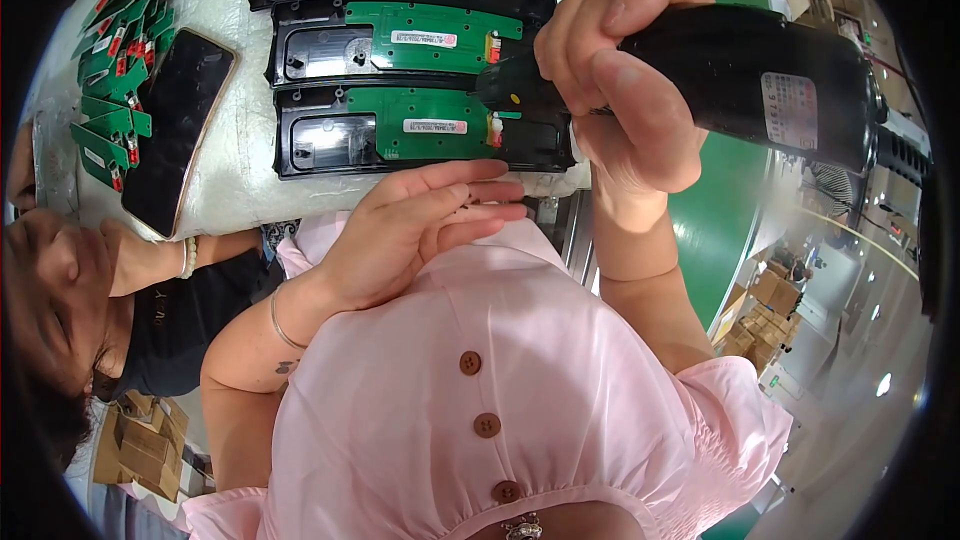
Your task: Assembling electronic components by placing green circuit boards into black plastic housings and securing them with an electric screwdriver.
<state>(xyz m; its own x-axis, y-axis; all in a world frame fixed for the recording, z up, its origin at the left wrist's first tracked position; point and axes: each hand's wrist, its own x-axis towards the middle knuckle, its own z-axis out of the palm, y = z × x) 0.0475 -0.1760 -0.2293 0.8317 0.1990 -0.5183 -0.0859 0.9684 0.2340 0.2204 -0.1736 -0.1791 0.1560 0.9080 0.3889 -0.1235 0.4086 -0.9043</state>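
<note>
Within the right hand (630,80) lies a black power tool (735,75).

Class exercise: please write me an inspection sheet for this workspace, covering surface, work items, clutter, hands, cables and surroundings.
Surface: white work surface, carrying the panels.
Work items: three black panels in a stack of rows, each with a green board.
Clutter: phone beside a pile of loose boards.
Hands: right hand grips a black tool; left hand half-open, small dark bits at its fingers.
Cables: ribbed black piece behind the tool, possibly a cord; unclear.
Surroundings: another person, cardboard boxes, fan.
</note>
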